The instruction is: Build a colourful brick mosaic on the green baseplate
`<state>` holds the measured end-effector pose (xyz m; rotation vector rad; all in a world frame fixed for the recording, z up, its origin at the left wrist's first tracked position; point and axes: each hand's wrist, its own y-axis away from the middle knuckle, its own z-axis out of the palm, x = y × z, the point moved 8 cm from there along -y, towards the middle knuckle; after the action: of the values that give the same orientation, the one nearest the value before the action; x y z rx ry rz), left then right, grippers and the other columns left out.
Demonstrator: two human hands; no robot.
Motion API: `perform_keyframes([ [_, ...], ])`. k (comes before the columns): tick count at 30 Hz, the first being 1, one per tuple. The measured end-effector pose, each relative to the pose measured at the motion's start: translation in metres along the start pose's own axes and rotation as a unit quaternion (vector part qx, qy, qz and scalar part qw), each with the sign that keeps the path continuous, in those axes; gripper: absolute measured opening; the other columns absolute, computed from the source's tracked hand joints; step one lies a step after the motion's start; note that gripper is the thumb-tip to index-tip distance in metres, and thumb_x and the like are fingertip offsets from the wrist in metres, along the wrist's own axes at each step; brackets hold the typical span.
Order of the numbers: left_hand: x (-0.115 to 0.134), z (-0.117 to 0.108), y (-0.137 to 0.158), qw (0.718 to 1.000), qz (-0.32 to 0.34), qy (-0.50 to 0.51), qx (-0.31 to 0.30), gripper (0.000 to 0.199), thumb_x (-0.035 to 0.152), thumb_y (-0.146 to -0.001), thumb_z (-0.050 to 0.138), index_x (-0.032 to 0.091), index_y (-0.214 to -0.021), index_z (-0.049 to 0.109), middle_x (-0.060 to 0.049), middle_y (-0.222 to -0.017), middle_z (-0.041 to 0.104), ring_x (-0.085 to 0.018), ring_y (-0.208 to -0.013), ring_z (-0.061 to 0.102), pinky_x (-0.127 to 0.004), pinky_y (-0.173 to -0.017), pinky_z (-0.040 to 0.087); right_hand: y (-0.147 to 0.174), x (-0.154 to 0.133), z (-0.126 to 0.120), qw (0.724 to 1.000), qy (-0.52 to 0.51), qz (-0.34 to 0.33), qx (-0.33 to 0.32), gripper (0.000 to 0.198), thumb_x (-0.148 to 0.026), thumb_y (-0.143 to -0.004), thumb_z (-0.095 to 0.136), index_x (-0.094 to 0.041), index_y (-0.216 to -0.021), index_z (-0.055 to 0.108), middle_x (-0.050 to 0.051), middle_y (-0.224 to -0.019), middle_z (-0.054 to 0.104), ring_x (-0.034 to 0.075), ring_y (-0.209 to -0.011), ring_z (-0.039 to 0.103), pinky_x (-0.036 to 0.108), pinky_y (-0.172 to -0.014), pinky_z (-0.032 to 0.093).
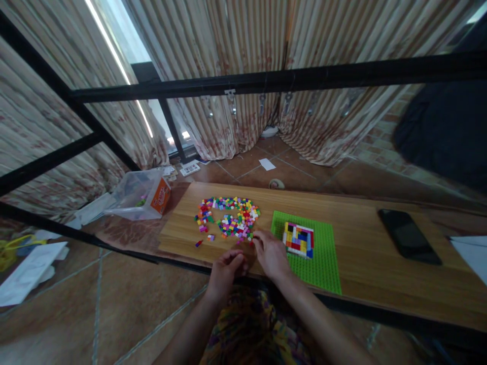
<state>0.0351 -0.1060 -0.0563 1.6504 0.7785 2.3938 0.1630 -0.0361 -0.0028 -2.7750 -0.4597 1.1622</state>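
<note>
My left hand hovers by the near edge of the wooden board, thumb and fingers pressed together; whatever they hold, if anything, is too small to make out. At the lower right edge of a pile of small coloured toy bricks, my right hand has its fingertips pinched close, and their contents are hidden. Just right of that hand lies a green baseplate. On it stands a low square build of multicoloured bricks with a partly white border.
A clear plastic box with an orange label stands past the board's left end, a few bricks inside. A black phone lies on the wooden board at right. A black metal rail crosses in front of striped curtains.
</note>
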Motion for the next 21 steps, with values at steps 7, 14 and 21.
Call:
perform_keyframes([
  [7, -0.008, 0.022, 0.005, 0.993, -0.082, 0.063, -0.060, 0.033, 0.035, -0.062, 0.082, 0.013, -0.082, 0.067, -0.002, -0.071, 0.068, -0.010, -0.062, 0.062, -0.021, -0.062, 0.047, 0.038, -0.020, -0.013, 0.983, -0.173, -0.031, -0.046, 0.018, -0.018, -0.087, 0.054, -0.024, -0.097, 0.068, 0.004, -0.093, 0.068, 0.017, -0.089, 0.062, 0.030, -0.080, 0.049],
  [14, -0.021, 0.046, 0.012, 0.977, -0.149, 0.089, -0.120, 0.028, 0.030, -0.063, 0.082, 0.014, -0.079, 0.066, -0.004, -0.075, 0.071, -0.014, -0.070, 0.066, -0.026, -0.070, 0.049, 0.051, -0.004, -0.034, 0.987, -0.159, -0.031, -0.023, 0.017, -0.026, -0.091, 0.052, -0.024, -0.089, 0.069, 0.004, -0.090, 0.065, 0.016, -0.082, 0.061, 0.028, -0.073, 0.049],
  [21, -0.034, 0.074, 0.015, 0.960, -0.205, 0.135, -0.136, 0.024, 0.028, -0.066, 0.081, 0.016, -0.077, 0.064, 0.001, -0.075, 0.068, -0.011, -0.070, 0.064, -0.021, -0.065, 0.047, 0.064, 0.003, -0.057, 0.996, -0.073, -0.047, 0.037, 0.022, -0.026, -0.094, 0.046, -0.023, -0.101, 0.067, 0.007, -0.095, 0.065, 0.018, -0.087, 0.060, 0.031, -0.077, 0.049],
])
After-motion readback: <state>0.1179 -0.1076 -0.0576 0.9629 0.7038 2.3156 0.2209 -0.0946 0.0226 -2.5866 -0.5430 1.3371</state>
